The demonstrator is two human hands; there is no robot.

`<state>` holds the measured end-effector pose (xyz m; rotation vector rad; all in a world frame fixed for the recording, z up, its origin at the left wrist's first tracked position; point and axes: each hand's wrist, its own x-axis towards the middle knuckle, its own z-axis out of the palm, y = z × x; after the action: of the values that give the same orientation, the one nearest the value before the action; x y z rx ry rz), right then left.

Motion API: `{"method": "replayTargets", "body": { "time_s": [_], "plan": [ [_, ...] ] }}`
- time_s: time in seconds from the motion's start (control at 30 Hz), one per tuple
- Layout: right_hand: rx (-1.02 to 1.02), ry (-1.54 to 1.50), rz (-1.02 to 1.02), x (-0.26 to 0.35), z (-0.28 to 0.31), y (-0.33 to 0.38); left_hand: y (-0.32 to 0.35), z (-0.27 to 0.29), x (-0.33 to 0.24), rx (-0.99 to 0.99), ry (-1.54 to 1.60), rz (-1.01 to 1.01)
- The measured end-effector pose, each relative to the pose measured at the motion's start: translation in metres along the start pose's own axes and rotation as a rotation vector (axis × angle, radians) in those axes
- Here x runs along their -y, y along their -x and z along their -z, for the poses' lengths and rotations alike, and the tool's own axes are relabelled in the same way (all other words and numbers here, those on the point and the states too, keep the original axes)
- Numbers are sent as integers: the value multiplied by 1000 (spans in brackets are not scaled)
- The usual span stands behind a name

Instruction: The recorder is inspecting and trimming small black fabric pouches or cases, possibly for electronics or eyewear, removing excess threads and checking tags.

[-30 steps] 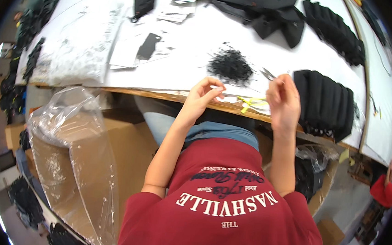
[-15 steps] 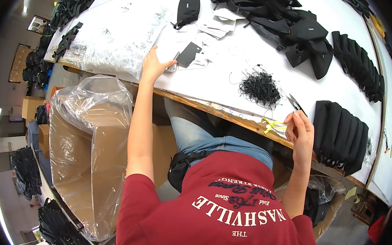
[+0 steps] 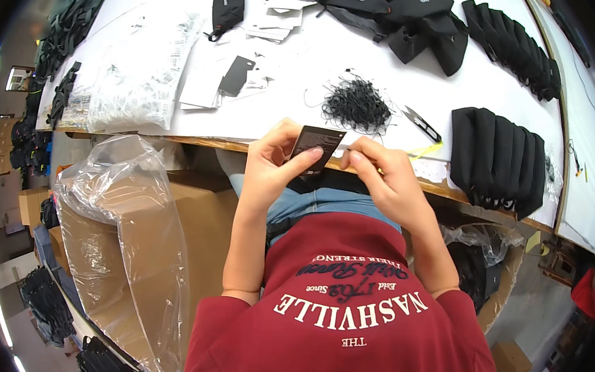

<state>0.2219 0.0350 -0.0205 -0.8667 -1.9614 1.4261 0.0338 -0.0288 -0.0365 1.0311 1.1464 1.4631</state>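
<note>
A black printed tag card (image 3: 323, 139) is gripped by my left hand (image 3: 269, 161), thumb across its face, just over the table's near edge. Close to its right side, my right hand (image 3: 390, 178) has thumb and forefinger pinched together. Whatever lies between those fingertips is too small to make out. Beyond my hands sits a tangled heap of thin black string loops (image 3: 357, 105). Black-handled thread snips (image 3: 424, 124) lie right of the heap. Farther left, a dark grey tag (image 3: 237, 76) rests near white cards (image 3: 200, 89).
A black pouch (image 3: 227, 10) and black bags (image 3: 395, 15) lie at the back. Rows of black folded pouches (image 3: 496, 160) stand on the right. A clear bag of small white pieces (image 3: 139, 68) covers the left; below it stands a plastic-lined carton (image 3: 155, 266).
My left hand has come back from the cards on the table with a black tag. My right hand has moved left toward it. The whole view has shifted.
</note>
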Motion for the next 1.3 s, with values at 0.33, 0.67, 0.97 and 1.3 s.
{"method": "replayTargets", "body": {
  "time_s": [0.33,0.67,0.97,1.3],
  "plan": [
    [-170,127,-3,7,-4,6,16,-24,-4,-107,-372,-150],
    [-177,-14,-91,-1,7,8,13,-27,-7,-28,-437,-237],
    [-159,-277,-85,-9,20,11,9,-30,12,-1,-213,-96],
    [-231,-364,-125,-20,29,10,0,-35,19,55,-207,-83]
  ]
}}
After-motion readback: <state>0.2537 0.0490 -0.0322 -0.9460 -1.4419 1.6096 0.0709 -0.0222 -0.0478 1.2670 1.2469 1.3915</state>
